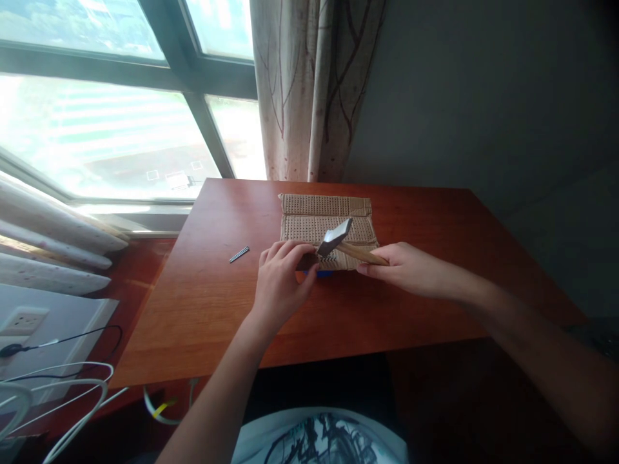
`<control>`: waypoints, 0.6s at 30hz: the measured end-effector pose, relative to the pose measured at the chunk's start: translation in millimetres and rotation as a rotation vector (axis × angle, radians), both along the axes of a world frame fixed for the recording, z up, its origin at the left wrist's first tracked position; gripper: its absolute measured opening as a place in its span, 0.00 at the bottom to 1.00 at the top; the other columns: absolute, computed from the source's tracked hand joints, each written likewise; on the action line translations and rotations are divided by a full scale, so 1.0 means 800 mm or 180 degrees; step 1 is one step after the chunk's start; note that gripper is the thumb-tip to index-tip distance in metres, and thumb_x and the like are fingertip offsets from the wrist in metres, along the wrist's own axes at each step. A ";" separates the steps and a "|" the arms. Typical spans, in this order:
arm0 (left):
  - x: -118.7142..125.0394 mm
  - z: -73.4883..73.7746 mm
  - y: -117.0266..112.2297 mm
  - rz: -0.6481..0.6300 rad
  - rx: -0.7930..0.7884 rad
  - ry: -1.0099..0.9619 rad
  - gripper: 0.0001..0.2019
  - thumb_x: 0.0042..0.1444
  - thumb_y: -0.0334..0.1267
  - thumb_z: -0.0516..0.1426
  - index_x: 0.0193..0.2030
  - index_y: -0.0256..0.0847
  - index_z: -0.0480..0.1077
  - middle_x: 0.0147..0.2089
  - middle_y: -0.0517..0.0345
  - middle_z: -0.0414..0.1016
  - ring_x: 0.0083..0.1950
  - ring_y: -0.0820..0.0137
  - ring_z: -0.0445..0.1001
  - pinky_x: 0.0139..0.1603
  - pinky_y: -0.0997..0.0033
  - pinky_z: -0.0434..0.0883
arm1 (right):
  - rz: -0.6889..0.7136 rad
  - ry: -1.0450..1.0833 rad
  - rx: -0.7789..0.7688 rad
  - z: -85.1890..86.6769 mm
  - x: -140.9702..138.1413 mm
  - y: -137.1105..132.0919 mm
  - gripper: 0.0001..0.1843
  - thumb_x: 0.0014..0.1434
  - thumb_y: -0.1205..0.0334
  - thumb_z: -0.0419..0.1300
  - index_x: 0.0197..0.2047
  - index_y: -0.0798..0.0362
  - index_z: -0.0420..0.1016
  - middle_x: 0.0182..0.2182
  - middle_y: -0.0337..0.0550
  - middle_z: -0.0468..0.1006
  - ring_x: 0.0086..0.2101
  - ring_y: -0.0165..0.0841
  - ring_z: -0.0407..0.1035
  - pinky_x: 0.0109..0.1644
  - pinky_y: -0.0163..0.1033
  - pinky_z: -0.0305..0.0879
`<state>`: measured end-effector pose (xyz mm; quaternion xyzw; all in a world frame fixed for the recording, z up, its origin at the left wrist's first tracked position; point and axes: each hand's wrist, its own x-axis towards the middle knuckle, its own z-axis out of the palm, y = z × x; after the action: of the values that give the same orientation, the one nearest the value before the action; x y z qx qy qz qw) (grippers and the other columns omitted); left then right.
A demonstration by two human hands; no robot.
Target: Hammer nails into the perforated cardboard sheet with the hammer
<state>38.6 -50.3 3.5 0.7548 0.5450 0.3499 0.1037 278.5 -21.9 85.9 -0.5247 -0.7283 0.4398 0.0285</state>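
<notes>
My right hand (403,265) is wrapped around the wooden handle of a hammer (336,238). Its metal head is tilted over the near part of a brown cardboard piece (314,227) dotted with rows of small holes. At the cardboard's near left edge, my left hand (284,274) has its thumb and fingers curled together beside the hammer head. Whatever lies between those fingertips is too small or hidden to name. Several short dark, shiny pieces (329,257) show on the cardboard under the head. A bit of something blue (322,274) peeks out below the near edge.
Several thin metal rods, nail-like (239,254), lie on the reddish wooden table (207,316) left of my left hand. A window (120,135) and curtains (294,90) stand behind. White cables (82,386) hang at the lower left near a wall socket (24,321).
</notes>
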 end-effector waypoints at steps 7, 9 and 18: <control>-0.001 0.002 0.000 -0.0034 -0.0032 -0.0012 0.08 0.61 0.36 0.60 0.47 0.46 0.73 0.52 0.57 0.79 0.55 0.60 0.72 0.56 0.56 0.65 | -0.0094 0.0113 0.0181 -0.001 0.007 0.000 0.25 0.61 0.40 0.58 0.26 0.52 0.65 0.25 0.34 0.60 0.27 0.29 0.54 0.31 0.37 0.49; -0.001 0.003 -0.001 -0.0048 -0.0057 0.0014 0.07 0.61 0.36 0.59 0.46 0.47 0.73 0.52 0.57 0.79 0.55 0.60 0.72 0.56 0.55 0.65 | -0.0308 0.0299 0.0330 -0.001 0.014 -0.003 0.24 0.61 0.40 0.59 0.27 0.52 0.65 0.24 0.34 0.59 0.27 0.29 0.53 0.30 0.37 0.48; -0.006 0.010 -0.004 -0.0040 0.0215 -0.0333 0.06 0.63 0.35 0.57 0.45 0.45 0.74 0.50 0.55 0.80 0.53 0.61 0.75 0.55 0.56 0.71 | -0.1867 0.2407 0.1800 -0.030 0.038 -0.005 0.28 0.63 0.50 0.63 0.20 0.49 0.53 0.17 0.31 0.51 0.17 0.25 0.47 0.21 0.38 0.40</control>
<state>33.7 -53.2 11.3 0.7420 0.5220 0.4064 0.1087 308.6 -26.2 61.6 -0.4830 -0.5804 0.3585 0.5489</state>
